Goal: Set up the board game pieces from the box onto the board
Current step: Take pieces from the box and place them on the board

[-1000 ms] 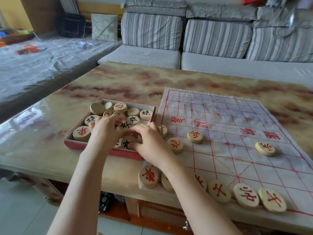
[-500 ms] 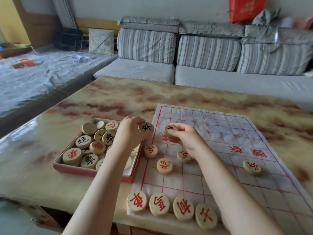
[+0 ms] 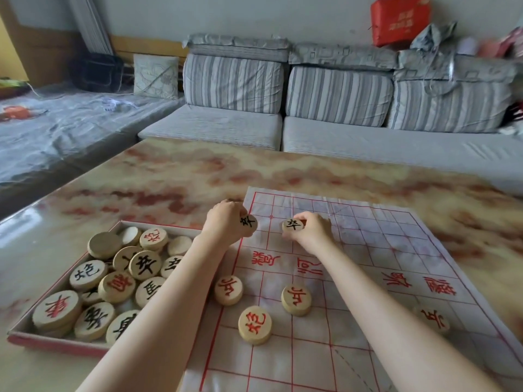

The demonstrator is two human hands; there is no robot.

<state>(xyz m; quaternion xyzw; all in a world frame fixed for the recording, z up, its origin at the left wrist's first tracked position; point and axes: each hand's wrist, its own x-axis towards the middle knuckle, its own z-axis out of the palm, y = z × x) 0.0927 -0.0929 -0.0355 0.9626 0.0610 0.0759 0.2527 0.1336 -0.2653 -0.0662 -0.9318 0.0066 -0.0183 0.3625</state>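
At mid-frame, over the far-left rows of the xiangqi board (image 3: pixel 368 250), I have each hand pinching one black-lettered piece. The left hand (image 3: pixel 226 224) holds the left disc (image 3: pixel 248 222) at the board's left edge, and the right hand (image 3: pixel 311 232) holds the right disc (image 3: pixel 293 224) just beside it. I cannot tell whether either touches the sheet.

Four red-lettered pieces (image 3: pixel 255 324) show on the near half. Many heaped pieces (image 3: pixel 143 264) wait in the box (image 3: pixel 56 346) at lower left, so I judge setup under halfway.

Being round, the discs have no long axis. The left one tilts its face toward the camera; the right one lies nearly flat, face up.
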